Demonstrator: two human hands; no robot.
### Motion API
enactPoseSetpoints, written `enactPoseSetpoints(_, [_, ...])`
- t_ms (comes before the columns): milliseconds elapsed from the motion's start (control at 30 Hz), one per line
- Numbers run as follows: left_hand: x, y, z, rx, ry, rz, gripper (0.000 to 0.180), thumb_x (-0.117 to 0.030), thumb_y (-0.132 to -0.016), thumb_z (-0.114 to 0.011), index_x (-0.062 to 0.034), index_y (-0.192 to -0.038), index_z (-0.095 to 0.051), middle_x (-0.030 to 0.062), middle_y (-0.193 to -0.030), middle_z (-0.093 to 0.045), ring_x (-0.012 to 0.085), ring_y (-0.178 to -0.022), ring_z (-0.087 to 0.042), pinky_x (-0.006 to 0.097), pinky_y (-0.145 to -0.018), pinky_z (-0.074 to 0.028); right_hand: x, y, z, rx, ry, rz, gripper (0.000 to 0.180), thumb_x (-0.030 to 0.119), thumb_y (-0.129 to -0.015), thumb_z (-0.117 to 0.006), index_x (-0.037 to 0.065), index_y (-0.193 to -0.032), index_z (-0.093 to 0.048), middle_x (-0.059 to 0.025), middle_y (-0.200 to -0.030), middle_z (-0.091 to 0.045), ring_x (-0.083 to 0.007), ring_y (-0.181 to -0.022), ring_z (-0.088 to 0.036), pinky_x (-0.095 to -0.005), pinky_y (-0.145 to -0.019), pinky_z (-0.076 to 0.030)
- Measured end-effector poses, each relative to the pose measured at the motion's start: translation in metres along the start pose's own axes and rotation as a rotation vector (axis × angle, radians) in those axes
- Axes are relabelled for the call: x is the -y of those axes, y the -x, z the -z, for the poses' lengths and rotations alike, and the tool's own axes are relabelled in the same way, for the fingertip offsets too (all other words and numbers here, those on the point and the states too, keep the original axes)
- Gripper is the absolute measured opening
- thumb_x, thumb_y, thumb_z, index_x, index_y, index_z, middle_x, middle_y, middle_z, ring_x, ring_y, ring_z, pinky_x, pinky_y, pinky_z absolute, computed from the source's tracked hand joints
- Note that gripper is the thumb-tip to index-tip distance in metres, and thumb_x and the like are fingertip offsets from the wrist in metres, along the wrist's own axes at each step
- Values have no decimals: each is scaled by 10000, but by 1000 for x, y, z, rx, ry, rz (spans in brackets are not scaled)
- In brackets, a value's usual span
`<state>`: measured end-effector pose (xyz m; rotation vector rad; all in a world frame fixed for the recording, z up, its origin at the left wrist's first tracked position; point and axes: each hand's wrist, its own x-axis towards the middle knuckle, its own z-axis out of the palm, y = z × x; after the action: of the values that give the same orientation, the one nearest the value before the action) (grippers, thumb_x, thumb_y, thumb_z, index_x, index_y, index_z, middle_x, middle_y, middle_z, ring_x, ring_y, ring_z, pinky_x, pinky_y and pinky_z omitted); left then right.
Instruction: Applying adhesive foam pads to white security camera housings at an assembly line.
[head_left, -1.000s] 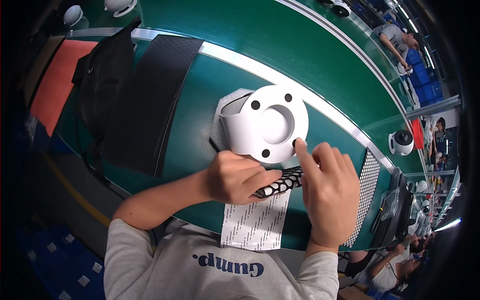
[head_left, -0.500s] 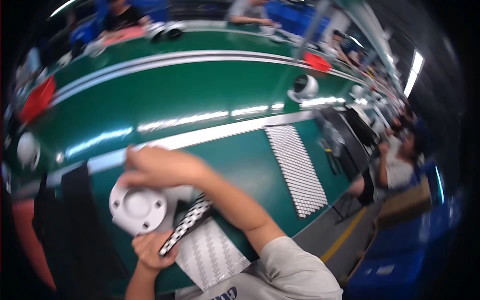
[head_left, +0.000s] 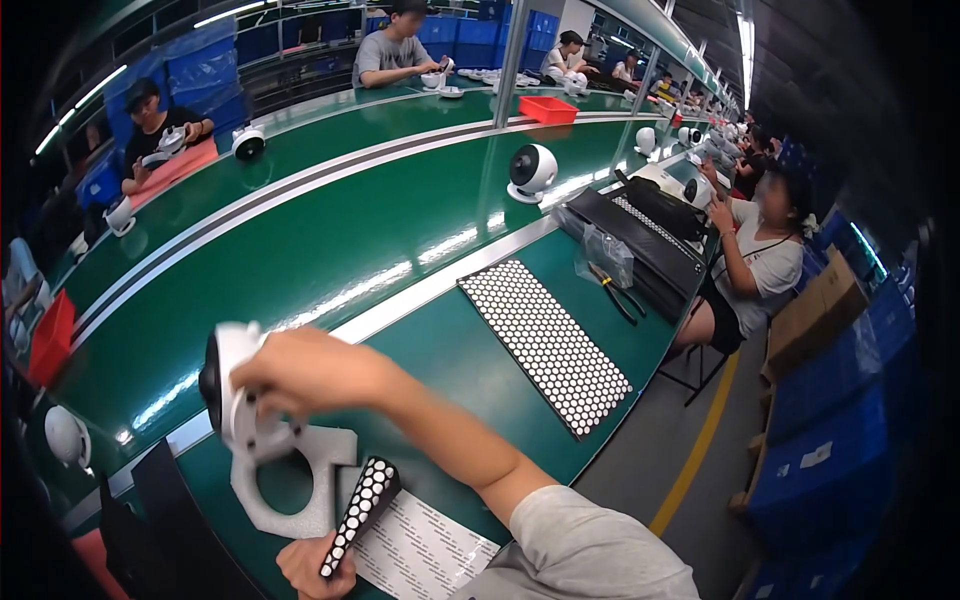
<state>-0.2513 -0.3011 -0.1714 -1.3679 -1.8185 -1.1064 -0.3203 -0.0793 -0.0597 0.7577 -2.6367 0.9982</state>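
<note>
One left hand (head_left: 310, 565), partly cut off

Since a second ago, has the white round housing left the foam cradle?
Yes. The white housing is up on its edge in the right hand, lifted off the foam cradle, nearer the conveyor belt.

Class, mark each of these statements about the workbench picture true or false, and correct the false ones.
1. The right hand grips a white round plastic housing lifted off the bench. True.
2. The left hand holds a red tray. False: it holds a narrow black strip with white dots.
3. A black rectangular mat with white dots lies flat on the green bench. True.
4. The white foam cradle with a round hole sits on the grey floor. False: it sits on the bench, under the housing.
5. Black-handled pliers lie beside the dotted mat. True.
</note>
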Motion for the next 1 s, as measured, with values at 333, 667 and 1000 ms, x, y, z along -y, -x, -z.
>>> enactPoseSetpoints(333, [10,10,-8,42,19,95,229,-124,-635,-660,1,-814,-591,86,-565,-563,210,-442,-549,272,-415,-427,-176,2,-77,-533,478,140,161,67,-693,-510,93,-843,-565,-89,-785,-576,-257,-771,-569,-362,-647,-470])
enactPoseSetpoints(667, [13,7,-9,12,143,146,310,-90,-623,-701,8,-895,-589,53,-552,-528,175,-430,-508,276,-400,-388,-187,26,-53,-255,598,-371,427,459,-668,-627,124,-933,-653,-95,-1003,-580,-258,-1007,-483,-481,-1000,-178])
enactPoseSetpoints(1000, [9,9,-9,6,110,142,313,-77,-616,-677,10,-900,-577,57,-546,-520,187,-430,-500,284,-408,-389,-213,50,-46,-299,484,-549,226,259,-682,-658,72,-810,-656,-88,-1209,-452,-274,-1228,-275,-564,-1001,-85])
